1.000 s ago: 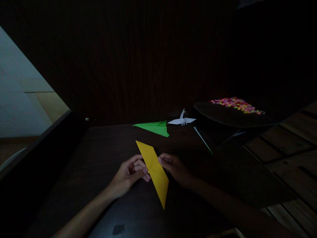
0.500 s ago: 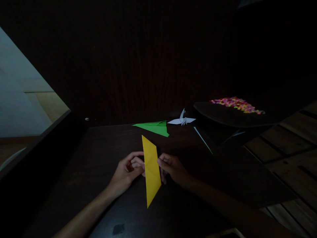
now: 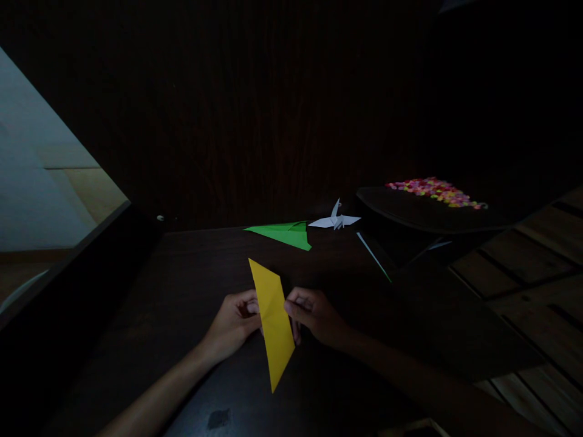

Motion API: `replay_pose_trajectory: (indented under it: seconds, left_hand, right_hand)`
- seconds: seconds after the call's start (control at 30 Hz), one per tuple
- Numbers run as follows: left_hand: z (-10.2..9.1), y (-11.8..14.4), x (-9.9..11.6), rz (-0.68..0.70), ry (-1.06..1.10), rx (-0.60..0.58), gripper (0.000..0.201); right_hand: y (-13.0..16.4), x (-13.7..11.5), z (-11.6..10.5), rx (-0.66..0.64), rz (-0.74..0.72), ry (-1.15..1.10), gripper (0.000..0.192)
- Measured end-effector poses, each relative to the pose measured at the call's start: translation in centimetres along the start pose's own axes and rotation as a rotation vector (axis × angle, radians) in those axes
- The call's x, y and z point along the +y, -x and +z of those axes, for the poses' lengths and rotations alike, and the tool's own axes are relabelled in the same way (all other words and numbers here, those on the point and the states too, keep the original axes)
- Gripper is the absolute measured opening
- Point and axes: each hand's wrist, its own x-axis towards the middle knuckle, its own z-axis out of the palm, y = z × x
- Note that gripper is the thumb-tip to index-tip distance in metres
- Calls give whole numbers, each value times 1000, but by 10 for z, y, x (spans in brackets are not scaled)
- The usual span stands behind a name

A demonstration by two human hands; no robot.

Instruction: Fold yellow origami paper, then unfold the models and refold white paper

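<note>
A yellow sheet of folded paper (image 3: pixel 272 321), shaped like a long trapezoid with crease lines across it, is held over the dark table between both hands. My left hand (image 3: pixel 235 323) grips its left edge near the middle, with some fingers hidden behind the paper. On the opposite edge, my right hand (image 3: pixel 313 312) pinches the paper between thumb and curled fingers. Beyond the hands lies a green paper plane (image 3: pixel 283 234). Beside it sits a white origami crane (image 3: pixel 336 220) with its wings spread.
A thin pale strip (image 3: pixel 373 257) lies on the table (image 3: pixel 182 273) to the right. Many small pink, red and yellow pieces (image 3: pixel 435 193) are heaped on a dark raised shelf (image 3: pixel 387 209). A dark panel (image 3: pixel 255 121) rises behind. Wooden slats (image 3: pixel 523 273) show at far right.
The yellow paper has tilted, its far end swinging left, and come slightly nearer to me. Both hands moved a little with it and keep their hold.
</note>
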Motion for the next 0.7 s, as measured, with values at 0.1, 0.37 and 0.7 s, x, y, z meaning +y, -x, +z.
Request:
replay_pose_trajectory:
  seconds: [0.1,0.37,0.7]
  left_hand:
    - [1,-1,1,3,3,-15,29]
    - [-3,0,-1,9,0,-39,28]
    - [0,-2,-2,14,40,-3,28]
  right_hand:
    - [0,-1,1,3,1,7,37]
    - [1,0,1,14,-9,6,35]
    - [2,4,4,-37,-2,-81,36]
